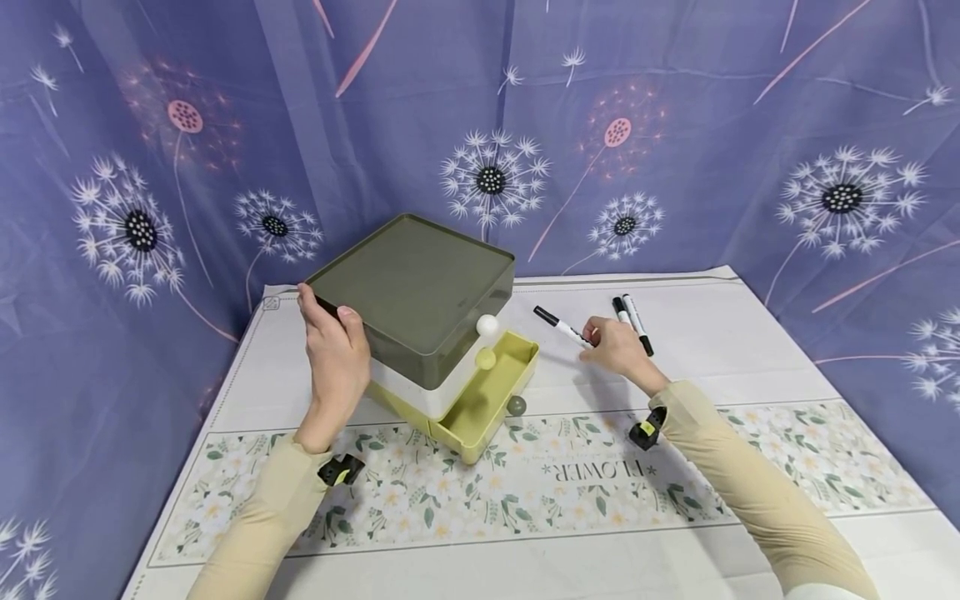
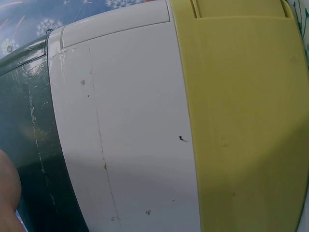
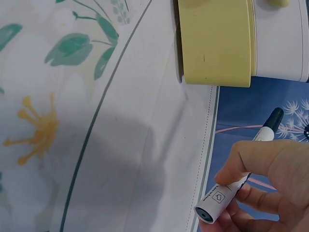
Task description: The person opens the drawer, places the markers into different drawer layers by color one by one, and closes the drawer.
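Observation:
A small three-tier drawer box (image 1: 412, 287), dark green on top, white in the middle and yellow below, stands on the table with its yellow bottom drawer (image 1: 495, 392) pulled out. My left hand (image 1: 335, 358) rests against the box's left side, its thumb by the top edge; the left wrist view shows that side close up, with only a bit of the hand at the edge. To the right of the box, my right hand (image 1: 615, 343) pinches a white marker with a black cap (image 1: 558, 323) between thumb and fingers. In the right wrist view, the marker (image 3: 223, 197) is tilted, cap end away.
Two more markers (image 1: 636, 321) lie side by side just behind the right hand. Round knobs in white (image 1: 487, 325), yellow (image 1: 485, 358) and grey (image 1: 516, 406) stick out of the drawer fronts. A purple dandelion curtain (image 1: 390, 125) hangs behind the table with its floral cloth (image 1: 570, 508).

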`<state>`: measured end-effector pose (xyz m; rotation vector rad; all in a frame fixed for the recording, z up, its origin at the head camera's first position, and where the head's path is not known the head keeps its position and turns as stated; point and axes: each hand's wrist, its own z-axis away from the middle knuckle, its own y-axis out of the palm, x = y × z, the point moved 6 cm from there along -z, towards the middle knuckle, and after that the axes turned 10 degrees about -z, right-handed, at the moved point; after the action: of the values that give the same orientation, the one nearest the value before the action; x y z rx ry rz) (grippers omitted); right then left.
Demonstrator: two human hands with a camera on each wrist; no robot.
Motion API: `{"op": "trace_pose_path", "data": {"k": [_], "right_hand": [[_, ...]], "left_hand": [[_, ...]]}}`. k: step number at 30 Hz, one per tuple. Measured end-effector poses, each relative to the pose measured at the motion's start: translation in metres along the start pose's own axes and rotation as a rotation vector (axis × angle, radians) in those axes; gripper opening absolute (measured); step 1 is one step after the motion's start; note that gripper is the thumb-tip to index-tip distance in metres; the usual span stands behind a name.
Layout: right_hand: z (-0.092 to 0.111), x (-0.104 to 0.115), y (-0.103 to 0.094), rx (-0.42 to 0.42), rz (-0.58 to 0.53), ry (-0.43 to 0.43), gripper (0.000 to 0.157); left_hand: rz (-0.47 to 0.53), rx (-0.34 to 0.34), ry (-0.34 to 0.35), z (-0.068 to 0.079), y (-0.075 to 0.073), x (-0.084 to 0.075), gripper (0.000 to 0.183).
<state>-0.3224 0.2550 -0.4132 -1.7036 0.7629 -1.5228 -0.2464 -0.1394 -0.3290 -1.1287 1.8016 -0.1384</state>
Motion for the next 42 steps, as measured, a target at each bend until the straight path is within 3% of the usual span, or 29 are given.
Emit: {"op": "trace_pose_path", "data": {"k": [27,42], "right_hand": [[0.003,0.021,0.001,-0.048,-0.053,-0.211,0.022],[0.006,0.036,0.002,-0.041,-0.006,-0.306,0.023]], "left_hand": [[-0.005,0.008,-0.006,0.000,0.000,-0.002,0.062],[-0.004,0.007,-0.006,0.000,0.000,-0.001,0.063]]}}
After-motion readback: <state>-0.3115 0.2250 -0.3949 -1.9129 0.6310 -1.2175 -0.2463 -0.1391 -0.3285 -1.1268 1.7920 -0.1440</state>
